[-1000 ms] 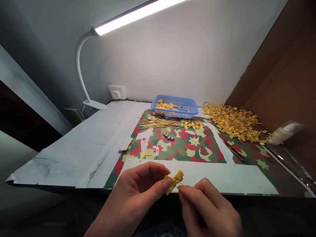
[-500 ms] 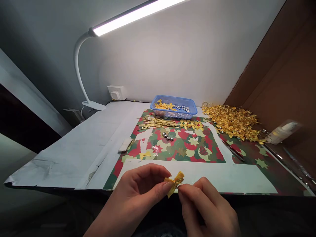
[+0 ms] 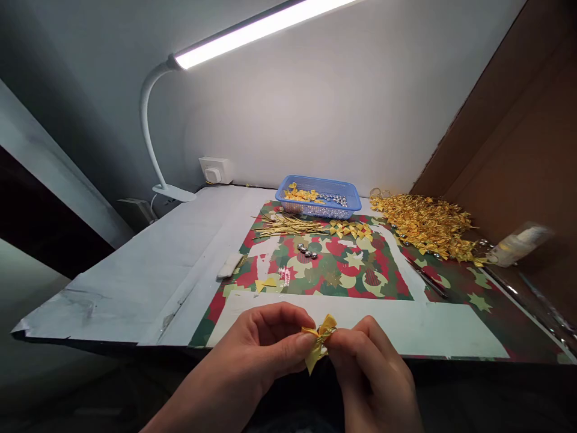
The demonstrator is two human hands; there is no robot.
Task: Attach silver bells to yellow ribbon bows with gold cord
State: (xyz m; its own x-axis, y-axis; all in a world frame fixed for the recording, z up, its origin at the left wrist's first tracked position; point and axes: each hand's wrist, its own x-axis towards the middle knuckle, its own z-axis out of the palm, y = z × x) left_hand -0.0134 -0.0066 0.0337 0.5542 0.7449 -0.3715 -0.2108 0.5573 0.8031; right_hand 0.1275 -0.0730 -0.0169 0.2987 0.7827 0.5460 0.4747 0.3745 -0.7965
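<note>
Between my two hands, just off the table's front edge, is a small yellow ribbon bow (image 3: 323,332) with a thin gold tie around its middle. My left hand (image 3: 265,346) pinches the bow's left side between thumb and fingers. From the right, my right hand (image 3: 372,367) is closed with its thumb and fingertip pressed on the bow's right side by the tie. The right fingertips partly cover the bow's right loop and the end of the tie.
A blue basket (image 3: 354,203) holds yellow bows and silver beads. In front lie gold twist ties (image 3: 288,226), a row of bows (image 3: 349,229) and silver beads (image 3: 307,251). Finished-looking gold bows (image 3: 419,222) pile up at right, near tweezers (image 3: 427,278) and a bottle (image 3: 518,243). A lamp (image 3: 145,114) stands left.
My right hand has shifted slightly left and up against the bow. The bow has turned a little, and its lower tail hangs more plainly below the fingers. The view has tilted slightly.
</note>
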